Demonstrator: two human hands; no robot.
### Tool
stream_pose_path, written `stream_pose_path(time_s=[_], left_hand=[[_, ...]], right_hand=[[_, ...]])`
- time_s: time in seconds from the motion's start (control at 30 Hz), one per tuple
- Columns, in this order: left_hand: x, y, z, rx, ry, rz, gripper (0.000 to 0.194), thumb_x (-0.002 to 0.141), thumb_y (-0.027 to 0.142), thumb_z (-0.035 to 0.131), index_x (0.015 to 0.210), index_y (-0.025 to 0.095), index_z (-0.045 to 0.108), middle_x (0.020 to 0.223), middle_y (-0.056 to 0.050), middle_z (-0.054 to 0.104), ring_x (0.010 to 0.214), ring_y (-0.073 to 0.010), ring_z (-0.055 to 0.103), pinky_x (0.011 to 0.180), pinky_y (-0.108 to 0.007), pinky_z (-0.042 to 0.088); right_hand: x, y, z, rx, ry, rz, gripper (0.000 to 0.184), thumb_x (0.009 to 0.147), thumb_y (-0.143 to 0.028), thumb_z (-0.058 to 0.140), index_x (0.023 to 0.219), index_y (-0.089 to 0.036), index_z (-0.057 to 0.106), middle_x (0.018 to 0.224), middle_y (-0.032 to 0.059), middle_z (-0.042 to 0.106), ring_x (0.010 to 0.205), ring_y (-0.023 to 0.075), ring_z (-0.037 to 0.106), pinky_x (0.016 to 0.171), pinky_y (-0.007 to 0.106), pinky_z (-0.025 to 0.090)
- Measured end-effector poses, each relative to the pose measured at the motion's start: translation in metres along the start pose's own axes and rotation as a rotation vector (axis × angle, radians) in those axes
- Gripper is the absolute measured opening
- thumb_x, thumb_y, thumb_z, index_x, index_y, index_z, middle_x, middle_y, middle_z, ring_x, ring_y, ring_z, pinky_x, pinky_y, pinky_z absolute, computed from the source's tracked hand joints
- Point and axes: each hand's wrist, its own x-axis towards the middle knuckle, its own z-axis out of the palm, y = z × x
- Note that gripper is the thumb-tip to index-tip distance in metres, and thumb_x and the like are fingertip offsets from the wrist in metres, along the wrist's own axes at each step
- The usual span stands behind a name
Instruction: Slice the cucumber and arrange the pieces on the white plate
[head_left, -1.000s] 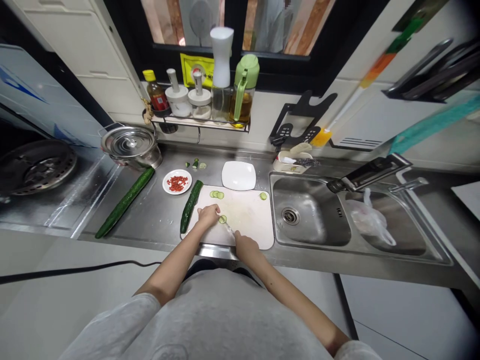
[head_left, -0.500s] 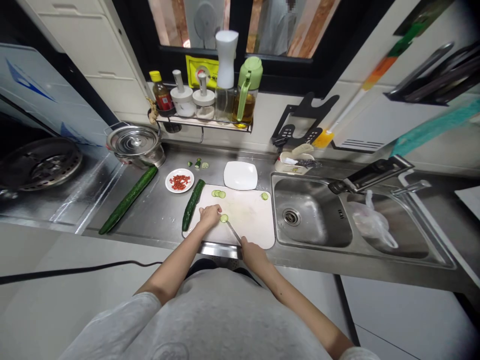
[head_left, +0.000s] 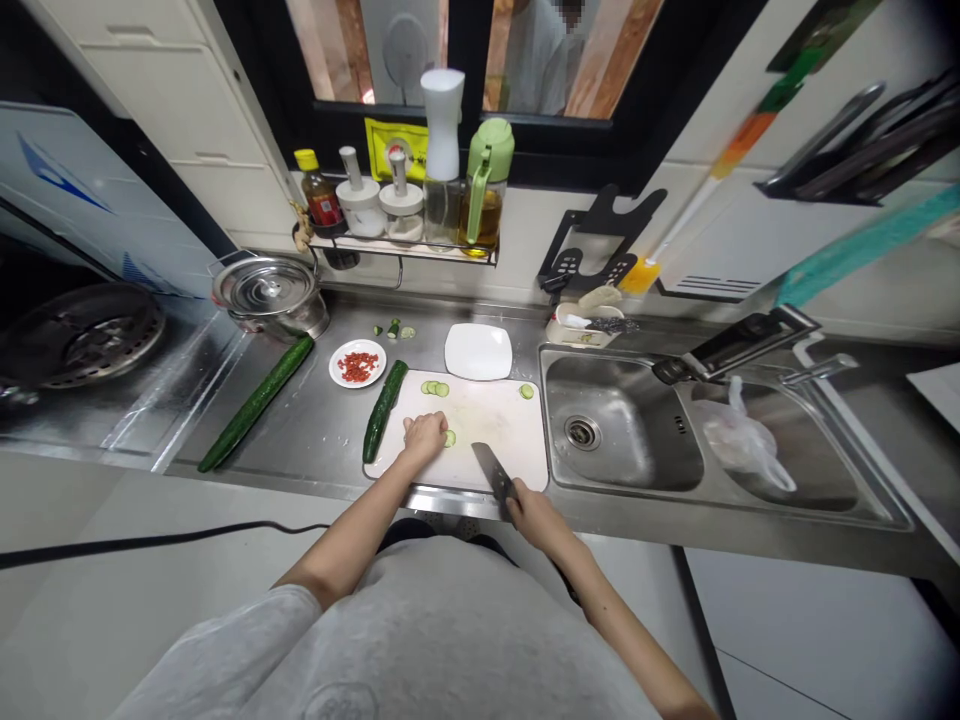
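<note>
My right hand (head_left: 532, 512) grips the handle of a kitchen knife (head_left: 492, 466), its flat blade angled over the front of the white cutting board (head_left: 510, 430). My left hand (head_left: 426, 438) is over the board's left half, fingers curled together against a pale green cucumber slice (head_left: 450, 438) that they partly cover. Toward the board's back edge lie a short row of cucumber slices (head_left: 435, 388) and, at the right corner, a small stack of slices (head_left: 526, 392). A long piece of cucumber (head_left: 385, 410) rests along the left edge.
Behind the board stands a white square plate (head_left: 478, 350). Left of it are a plate of chopped red pieces (head_left: 358, 364), cucumber ends (head_left: 394, 328), a whole cucumber (head_left: 256, 405) and a lidded steel pot (head_left: 268, 290). The sink (head_left: 622, 455) adjoins on the right.
The knife in my right hand has drawn back to the right, away from the slice, and its blade now shows broadside. My left hand has shifted right onto the slice.
</note>
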Motion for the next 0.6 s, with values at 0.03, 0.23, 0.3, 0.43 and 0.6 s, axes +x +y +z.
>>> stream_pose_path(time_s=[0.03, 0.23, 0.3, 0.43, 0.6], left_hand=[[-0.001, 0.001, -0.001, -0.02, -0.002, -0.004, 0.015, 0.079, 0.015, 0.05, 0.088, 0.023, 0.06, 0.095, -0.004, 0.069, 0.097, -0.0226, 0.059, 0.089, -0.039, 0.029], [-0.011, -0.007, -0.017, -0.163, -0.022, -0.065, 0.009, 0.078, 0.025, 0.058, 0.087, 0.024, 0.058, 0.095, 0.001, 0.071, 0.091, -0.0178, 0.062, 0.088, -0.035, 0.032], [-0.015, -0.018, -0.025, -0.168, -0.019, -0.1, 0.011, 0.077, 0.027, 0.061, 0.088, 0.024, 0.058, 0.096, 0.002, 0.071, 0.09, -0.0169, 0.062, 0.086, -0.034, 0.033], [-0.022, -0.039, -0.037, -0.141, 0.003, -0.15, 0.01, 0.075, 0.024, 0.061, 0.085, 0.024, 0.058, 0.091, 0.003, 0.072, 0.09, -0.0164, 0.062, 0.086, -0.034, 0.033], [-0.025, -0.051, -0.041, -0.139, 0.013, -0.176, 0.011, 0.075, 0.023, 0.062, 0.085, 0.025, 0.058, 0.092, 0.003, 0.072, 0.091, -0.0164, 0.062, 0.087, -0.033, 0.034]], right_hand=[[0.0, 0.002, -0.001, 0.012, 0.01, 0.009, 0.022, 0.095, -0.023, 0.035, 0.112, -0.016, 0.047, 0.098, 0.0112, 0.067, 0.089, 0.0198, 0.061, 0.064, 0.024, 0.029], [0.005, 0.008, -0.003, 0.015, 0.031, 0.014, 0.021, 0.096, -0.023, 0.036, 0.112, -0.016, 0.047, 0.097, 0.0116, 0.067, 0.089, 0.0192, 0.061, 0.065, 0.024, 0.029], [0.007, 0.007, -0.002, 0.006, 0.03, 0.0, 0.022, 0.095, -0.023, 0.037, 0.113, -0.015, 0.048, 0.097, 0.0122, 0.067, 0.088, 0.0197, 0.061, 0.065, 0.024, 0.029], [0.01, 0.005, 0.0, -0.016, 0.018, -0.027, 0.024, 0.095, -0.023, 0.037, 0.114, -0.014, 0.049, 0.098, 0.0137, 0.067, 0.089, 0.0207, 0.061, 0.065, 0.025, 0.03], [0.013, 0.005, 0.001, -0.041, 0.023, -0.026, 0.025, 0.095, -0.024, 0.038, 0.116, -0.014, 0.049, 0.101, 0.0141, 0.067, 0.09, 0.0212, 0.062, 0.067, 0.025, 0.03]])
